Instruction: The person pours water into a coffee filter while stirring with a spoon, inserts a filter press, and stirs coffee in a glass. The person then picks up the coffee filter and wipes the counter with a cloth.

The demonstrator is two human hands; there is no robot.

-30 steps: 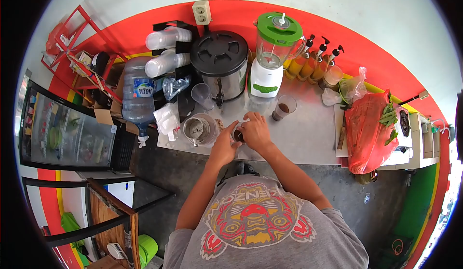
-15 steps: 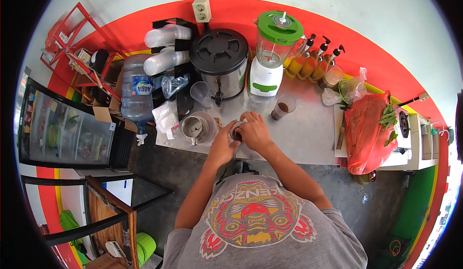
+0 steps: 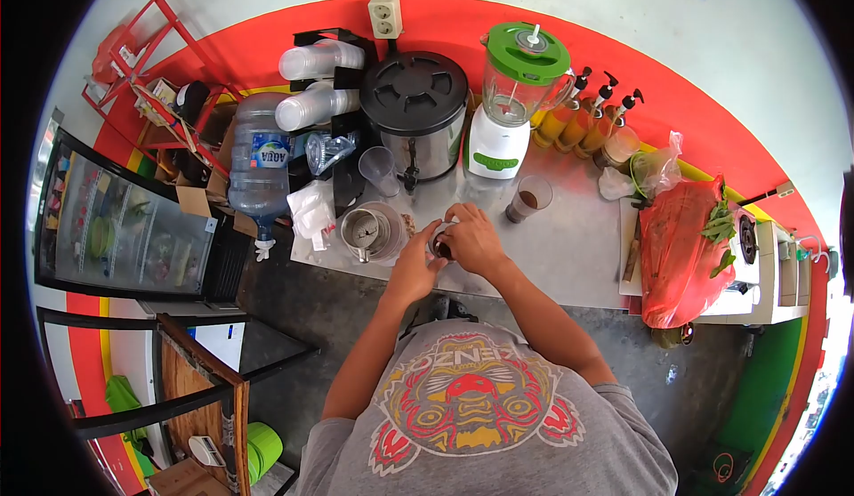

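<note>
Near the front edge of the metal counter (image 3: 569, 265), my left hand (image 3: 415, 265) is wrapped round the side of a small cup with dark contents (image 3: 442, 248). My right hand (image 3: 471, 240) holds the same cup from the other side, its fingers bent over the rim. A clear plastic cup with dark liquid (image 3: 528, 200) stands to the right of my hands. On the left, a metal mug (image 3: 363, 230) sits in a clear round container (image 3: 391, 240). An empty clear cup (image 3: 380, 172) is behind them.
A black-lidded steel dispenser (image 3: 414, 96) and a green-lidded blender (image 3: 500, 140) stand at the back. Pump bottles (image 3: 578, 127) are right of the blender. A red plastic bag (image 3: 680, 238) lies at the right. A water jug (image 3: 260, 162) and stacked cups (image 3: 320, 58) are on the left.
The view has shifted slightly, so the counter items appear a little further right. Both hands remain at the small cup, with little change in their grip.
</note>
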